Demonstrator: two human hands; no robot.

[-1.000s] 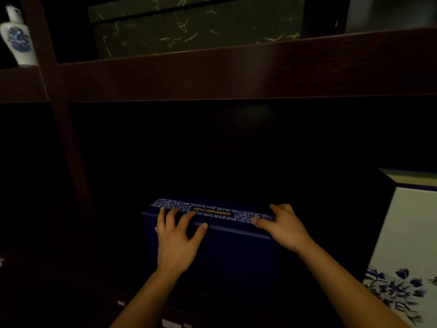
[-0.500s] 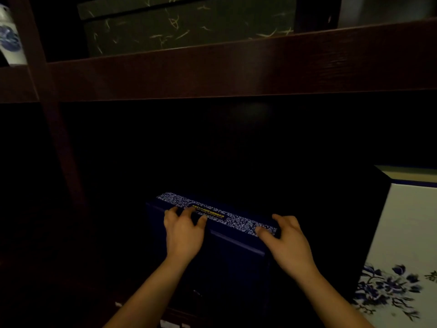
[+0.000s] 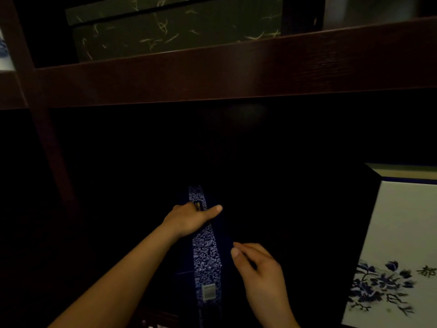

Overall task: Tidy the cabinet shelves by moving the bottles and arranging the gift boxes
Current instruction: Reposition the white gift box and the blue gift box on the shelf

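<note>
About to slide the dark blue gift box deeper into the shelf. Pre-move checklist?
1. Left hand on the patterned spine of the dark blue gift box: ok.
2. Right hand gripping: not ok, open beside the box.
3. Gap to white floral box: ok, apart.
4. Room behind the box: cannot tell, too dark.
5. Box seated flat: cannot tell.

The shelf board [image 3: 236,69] is dark wood with visible grain and a dull sheen. On it, the far green box [image 3: 175,31] looks like matt fibre-flecked paper. The navy gift box [image 3: 205,256] shows a patterned, cloth-like edge band. The white box [image 3: 402,233] at right looks smooth, printed with blue flowers.
</note>
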